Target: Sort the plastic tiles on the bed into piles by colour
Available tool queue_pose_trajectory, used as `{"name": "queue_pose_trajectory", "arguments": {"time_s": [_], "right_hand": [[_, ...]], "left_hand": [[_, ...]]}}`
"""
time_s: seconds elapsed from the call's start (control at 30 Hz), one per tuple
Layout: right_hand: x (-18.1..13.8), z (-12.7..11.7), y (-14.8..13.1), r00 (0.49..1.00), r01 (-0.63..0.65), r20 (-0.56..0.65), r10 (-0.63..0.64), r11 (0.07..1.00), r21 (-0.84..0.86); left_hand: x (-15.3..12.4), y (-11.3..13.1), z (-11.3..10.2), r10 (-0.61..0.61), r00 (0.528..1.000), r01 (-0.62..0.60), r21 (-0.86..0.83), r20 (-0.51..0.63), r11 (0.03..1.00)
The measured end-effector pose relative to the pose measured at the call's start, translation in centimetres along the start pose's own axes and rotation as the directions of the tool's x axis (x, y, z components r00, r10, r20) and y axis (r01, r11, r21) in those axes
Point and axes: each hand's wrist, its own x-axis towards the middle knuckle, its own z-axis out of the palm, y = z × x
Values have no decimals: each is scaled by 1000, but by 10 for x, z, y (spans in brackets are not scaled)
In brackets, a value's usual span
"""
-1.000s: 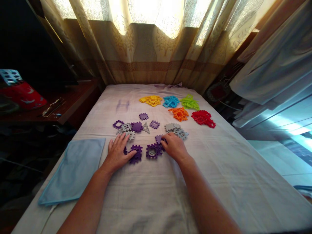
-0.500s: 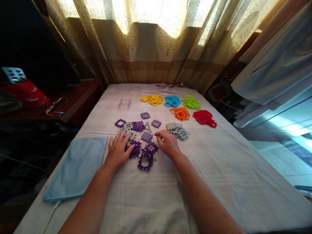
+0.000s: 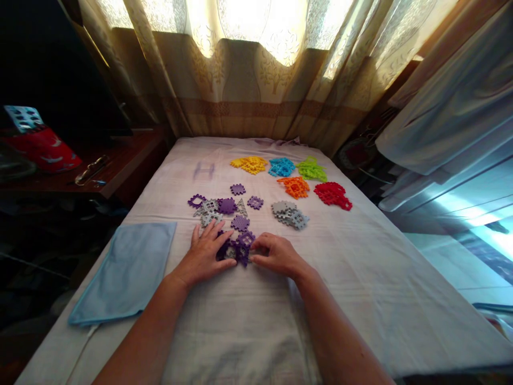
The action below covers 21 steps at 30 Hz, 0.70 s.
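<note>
Both my hands rest on a white-sheeted bed (image 3: 256,321). My left hand (image 3: 205,255) lies with fingers stretched over a cluster of purple toothed tiles (image 3: 237,247). My right hand (image 3: 276,254) has its fingers curled and pinches the right side of that same cluster. Loose purple and grey tiles (image 3: 224,206) lie just beyond my left hand. A grey pile (image 3: 289,213) sits beyond my right hand.
Sorted piles lie farther back: yellow (image 3: 250,163), blue (image 3: 281,166), green (image 3: 311,169), orange (image 3: 295,186), red (image 3: 333,194). A blue cloth (image 3: 127,270) lies at the left edge. A dark side table (image 3: 100,171) stands left; curtains hang behind.
My right hand came down and left from near the grey pile to the purple cluster. The purple tiles between my hands are gathered closer together.
</note>
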Motion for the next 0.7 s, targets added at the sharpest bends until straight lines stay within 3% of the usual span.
{"name": "queue_pose_trajectory", "arguments": {"time_s": [0.23,0.4,0.57,0.7], "right_hand": [[4,13,-12,999,36,-31,-44,974,-225],[10,23,-16,995,37,-75,-59,963,-265],[11,23,-10,970,52,-227,-91,984,-173],[11,24,-9,909,115,-402,-108,993,-7]], "left_hand": [[5,-7,0,-149,983,147,-21,-103,989],[5,-2,-3,-98,978,98,-10,-183,995],[5,4,-5,48,991,-46,17,-123,999],[5,3,-2,17,992,-15,16,-127,1000]]}}
